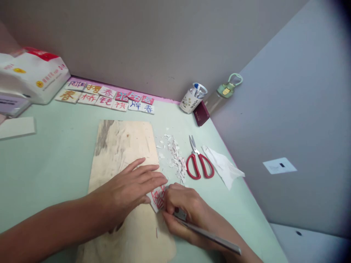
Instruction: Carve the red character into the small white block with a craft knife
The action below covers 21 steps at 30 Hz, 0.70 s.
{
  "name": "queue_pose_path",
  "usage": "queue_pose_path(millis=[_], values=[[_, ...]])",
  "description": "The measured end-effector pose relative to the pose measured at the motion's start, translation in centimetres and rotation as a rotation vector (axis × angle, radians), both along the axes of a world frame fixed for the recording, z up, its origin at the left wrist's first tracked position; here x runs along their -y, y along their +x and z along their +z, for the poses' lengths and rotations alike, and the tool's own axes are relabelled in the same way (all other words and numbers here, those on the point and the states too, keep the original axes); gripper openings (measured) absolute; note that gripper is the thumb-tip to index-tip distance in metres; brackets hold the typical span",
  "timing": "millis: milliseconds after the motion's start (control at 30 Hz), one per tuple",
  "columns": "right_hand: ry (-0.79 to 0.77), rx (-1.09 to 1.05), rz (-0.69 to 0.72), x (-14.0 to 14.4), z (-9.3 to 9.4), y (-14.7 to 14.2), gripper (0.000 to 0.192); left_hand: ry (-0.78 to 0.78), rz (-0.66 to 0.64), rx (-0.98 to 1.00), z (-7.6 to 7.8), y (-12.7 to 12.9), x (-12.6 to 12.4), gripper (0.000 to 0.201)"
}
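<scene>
My left hand [134,182] lies with fingers stretched over a wooden board [126,135], its fingertips pressing on a small white card [157,198]. Red characters are drawn on the card, and the hands partly cover it. Closed around a slim grey metal utility knife [211,238], my right hand [186,208] rests at the card's right edge. The knife's handle points back toward me; its blade tip is hidden. Pale scraps [175,157] are scattered just beyond my right hand, along the board's side.
Red-handled scissors [199,164] and a crumpled tissue [226,166] lie to the right. Behind stand a pen holder [190,100], a dark red box [202,114] and a bottle [219,96]. Several lettered cards [104,96] line the back; a tissue pack [44,78] sits left.
</scene>
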State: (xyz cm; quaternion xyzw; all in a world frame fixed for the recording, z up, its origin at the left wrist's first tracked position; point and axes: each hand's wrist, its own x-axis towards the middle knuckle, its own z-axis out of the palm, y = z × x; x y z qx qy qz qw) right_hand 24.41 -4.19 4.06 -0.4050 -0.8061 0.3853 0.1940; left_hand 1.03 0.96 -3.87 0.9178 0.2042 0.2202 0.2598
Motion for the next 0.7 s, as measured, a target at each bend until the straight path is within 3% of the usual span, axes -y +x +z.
queue_pose_path(millis=[300,500,700], values=[[0.0,-0.037,0.005,0.0,-0.2,0.0,0.026,0.011,0.006,-0.028,0.0,0.3,-0.2,0.059],[-0.101,-0.08,-0.13,0.8,-1.1,0.1,0.025,0.082,0.113,0.032,0.4,-0.5,0.8,0.051],[-0.152,-0.085,-0.306,1.6,-0.9,-1.0,0.022,0.048,0.176,0.065,1.4,-0.8,1.6,0.041]])
